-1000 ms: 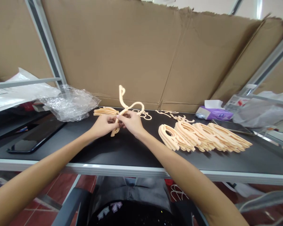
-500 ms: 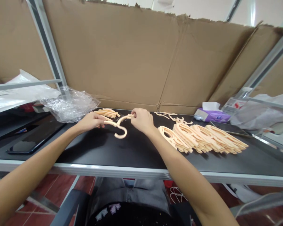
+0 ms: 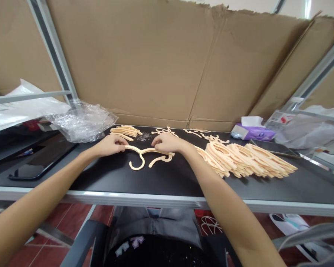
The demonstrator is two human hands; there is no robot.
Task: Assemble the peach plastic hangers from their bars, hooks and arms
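Observation:
A cream-coloured clothes hanger [image 3: 138, 163] lies low over the black table, its hook turned towards me. My left hand [image 3: 111, 145] pinches the end of its left arm. On the other side, my right hand [image 3: 168, 142] has its fingers curled down on the right arm, and the fingertips are partly hidden. Below the right hand a curved cream piece [image 3: 157, 160] shows; whether it joins the hanger I cannot tell. To the right is a thick overlapping row of cream hangers [image 3: 245, 159]. Behind my left hand sits a small stack of cream strips [image 3: 125, 131].
Loose cream pieces [image 3: 214, 139] lie along the back by the cardboard wall [image 3: 144, 66]. Crumpled clear plastic [image 3: 82, 120] and a dark phone-like slab [image 3: 41, 157] are on the left. A purple tissue pack [image 3: 253, 132] stands at the back right.
The hanger has come down flatter towards the table. My right hand has lowered and moved slightly right, and a curved piece now shows beneath it.

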